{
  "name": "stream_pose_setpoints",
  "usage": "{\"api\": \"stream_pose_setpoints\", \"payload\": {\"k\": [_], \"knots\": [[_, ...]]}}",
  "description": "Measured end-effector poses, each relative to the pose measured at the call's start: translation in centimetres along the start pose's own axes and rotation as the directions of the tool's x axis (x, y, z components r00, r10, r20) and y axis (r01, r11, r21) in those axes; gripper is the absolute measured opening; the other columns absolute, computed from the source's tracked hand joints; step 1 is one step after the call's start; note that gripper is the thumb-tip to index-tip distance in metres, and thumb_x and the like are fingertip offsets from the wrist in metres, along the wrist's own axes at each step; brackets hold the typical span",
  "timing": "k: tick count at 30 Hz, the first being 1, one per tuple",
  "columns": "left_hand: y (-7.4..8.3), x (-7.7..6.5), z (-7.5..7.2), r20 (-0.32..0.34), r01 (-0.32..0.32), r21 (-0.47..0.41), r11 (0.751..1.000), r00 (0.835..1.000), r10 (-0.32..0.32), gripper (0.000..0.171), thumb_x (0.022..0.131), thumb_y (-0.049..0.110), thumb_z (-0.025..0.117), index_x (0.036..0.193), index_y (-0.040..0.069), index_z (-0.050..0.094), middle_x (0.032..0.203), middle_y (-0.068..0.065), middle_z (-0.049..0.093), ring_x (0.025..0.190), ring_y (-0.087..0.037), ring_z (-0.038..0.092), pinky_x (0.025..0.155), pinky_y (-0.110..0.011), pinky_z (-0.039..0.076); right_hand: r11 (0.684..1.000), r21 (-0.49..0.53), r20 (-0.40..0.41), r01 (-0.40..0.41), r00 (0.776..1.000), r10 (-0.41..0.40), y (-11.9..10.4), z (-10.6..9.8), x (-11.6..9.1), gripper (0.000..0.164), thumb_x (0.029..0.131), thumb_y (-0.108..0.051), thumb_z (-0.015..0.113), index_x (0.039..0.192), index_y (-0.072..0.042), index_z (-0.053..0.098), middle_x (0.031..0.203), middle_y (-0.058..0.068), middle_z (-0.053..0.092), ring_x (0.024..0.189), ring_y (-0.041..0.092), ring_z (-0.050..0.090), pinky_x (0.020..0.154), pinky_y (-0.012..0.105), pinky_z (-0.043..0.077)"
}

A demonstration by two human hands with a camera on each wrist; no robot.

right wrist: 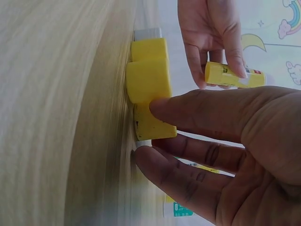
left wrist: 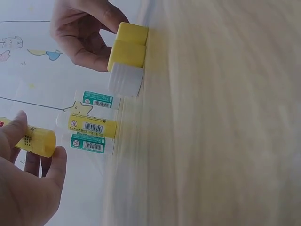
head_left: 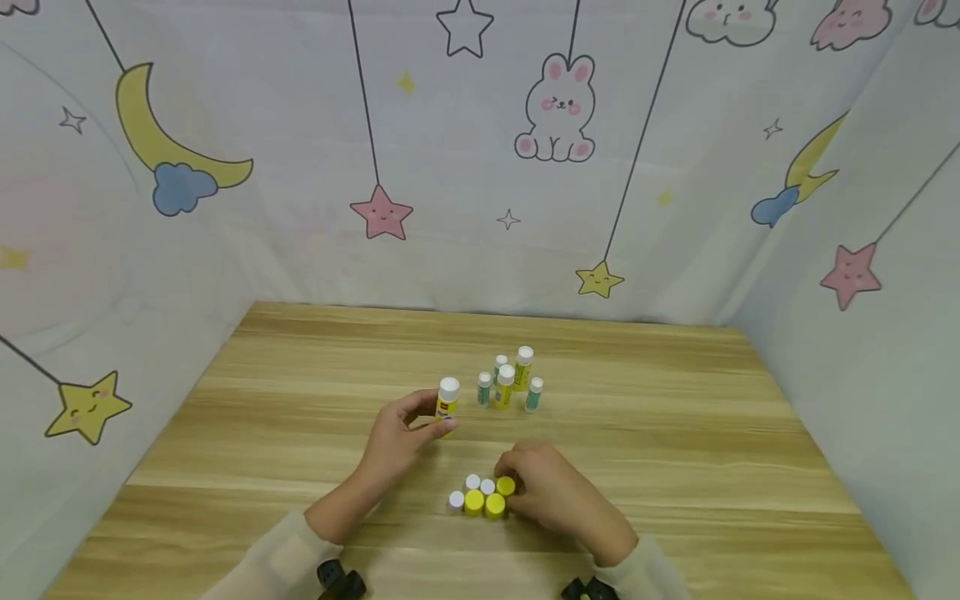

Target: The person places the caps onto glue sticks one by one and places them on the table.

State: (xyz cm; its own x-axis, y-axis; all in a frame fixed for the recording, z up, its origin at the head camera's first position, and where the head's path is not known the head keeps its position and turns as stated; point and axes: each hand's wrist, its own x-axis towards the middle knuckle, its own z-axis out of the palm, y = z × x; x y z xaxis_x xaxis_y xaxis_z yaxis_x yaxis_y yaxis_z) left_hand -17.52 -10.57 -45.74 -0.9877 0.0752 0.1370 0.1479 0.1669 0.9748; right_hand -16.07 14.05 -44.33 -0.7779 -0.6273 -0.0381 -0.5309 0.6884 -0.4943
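My left hand (head_left: 397, 433) holds a yellow glue stick (head_left: 448, 398) with a white cap, upright and raised above the table, between thumb and fingers. In the left wrist view its yellow base (left wrist: 43, 141) shows. My right hand (head_left: 551, 487) pinches the rightmost yellow cap (right wrist: 155, 123) of a small cluster, thumb on one side and fingers on the other. Two more yellow caps (head_left: 474, 502) and three smaller white caps (head_left: 472, 482) stand packed close beside it on the table.
Behind the hands stand two yellow glue sticks (head_left: 505, 387) and three smaller green glue sticks (head_left: 533, 396), upright with white caps. The wooden table (head_left: 675, 433) meets a patterned white curtain (head_left: 465, 267) at its back edge.
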Motion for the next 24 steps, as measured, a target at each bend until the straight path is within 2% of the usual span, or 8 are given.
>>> {"api": "stream_pose_setpoints", "payload": {"k": [3,6,8,12,15,19,24], "knots": [[0.0,0.0,0.0,-0.012,-0.014,0.004,1.0,1.0,0.014,0.04,0.088,0.011,0.08,0.126,0.007,0.069,0.114,-0.009,0.071,0.11,-0.023,0.064,0.106,-0.054,0.049,1.0,-0.002,0.005,-0.003,1.0,0.003,-0.2,0.0,0.0,0.019,0.081,-0.01,0.085,0.098,-0.013,0.076,0.085,-0.009,0.063,0.075,0.006,0.053,0.066,0.021,0.048],[0.0,0.0,0.0,-0.023,-0.032,0.017,0.999,0.999,0.032,0.04,0.087,0.011,0.08,0.125,0.005,0.069,0.113,-0.009,0.071,0.108,-0.021,0.065,0.107,-0.056,0.046,1.0,0.003,0.01,-0.015,1.0,0.015,-0.3,-0.1,0.1,0.017,0.083,-0.01,0.083,0.097,-0.013,0.076,0.084,-0.009,0.064,0.074,0.005,0.053,0.065,0.021,0.048],[0.0,0.0,0.0,-0.024,-0.032,0.017,0.999,0.999,0.032,0.04,0.088,0.01,0.08,0.125,0.005,0.069,0.113,-0.009,0.071,0.108,-0.021,0.066,0.106,-0.053,0.048,0.999,0.014,0.013,-0.03,0.999,0.029,-0.4,-0.2,0.1,0.015,0.083,-0.008,0.082,0.096,-0.013,0.075,0.084,-0.009,0.064,0.073,0.005,0.053,0.065,0.021,0.048],[0.0,0.1,0.0,-0.03,-0.009,0.001,1.0,1.0,0.009,0.039,0.088,0.008,0.08,0.125,0.004,0.07,0.111,-0.01,0.071,0.107,-0.021,0.066,0.097,-0.039,0.055,0.998,0.035,-0.007,-0.05,0.999,0.05,-0.4,-0.4,0.1,0.017,0.082,-0.007,0.081,0.098,-0.01,0.075,0.085,-0.008,0.065,0.073,0.006,0.054,0.064,0.021,0.049],[0.2,0.1,0.0,-0.033,0.012,-0.005,1.0,0.999,-0.013,0.037,0.087,0.009,0.08,0.123,0.006,0.071,0.11,-0.01,0.071,0.108,-0.021,0.065,0.091,-0.028,0.056,0.999,0.033,-0.044,-0.033,0.998,0.035,-0.3,-0.6,0.0,0.022,0.081,-0.005,0.081,0.102,-0.008,0.074,0.088,-0.005,0.067,0.074,0.006,0.056,0.065,0.021,0.051],[0.4,0.0,-0.1,-0.035,0.03,-0.01,1.0,0.999,-0.03,0.036,0.086,0.01,0.082,0.12,0.006,0.072,0.111,-0.01,0.071,0.109,-0.022,0.065,0.09,-0.027,0.056,1.0,0.021,-0.101,-0.004,0.995,0.007,-0.1,-1.0,-0.2,0.024,0.081,-0.003,0.078,0.104,-0.007,0.075,0.091,-0.003,0.068,0.075,0.007,0.059,0.065,0.02,0.052],[0.3,-0.1,0.0,-0.046,0.03,-0.025,0.999,0.998,-0.031,0.035,0.084,0.009,0.083,0.118,0.006,0.074,0.111,-0.01,0.072,0.109,-0.022,0.065,0.094,-0.03,0.057,0.999,0.038,-0.144,-0.032,0.989,0.037,-0.3,-1.6,-0.4,0.022,0.079,-0.003,0.076,0.1,-0.01,0.074,0.09,-0.003,0.065,0.077,0.009,0.058,0.066,0.021,0.051]]}}
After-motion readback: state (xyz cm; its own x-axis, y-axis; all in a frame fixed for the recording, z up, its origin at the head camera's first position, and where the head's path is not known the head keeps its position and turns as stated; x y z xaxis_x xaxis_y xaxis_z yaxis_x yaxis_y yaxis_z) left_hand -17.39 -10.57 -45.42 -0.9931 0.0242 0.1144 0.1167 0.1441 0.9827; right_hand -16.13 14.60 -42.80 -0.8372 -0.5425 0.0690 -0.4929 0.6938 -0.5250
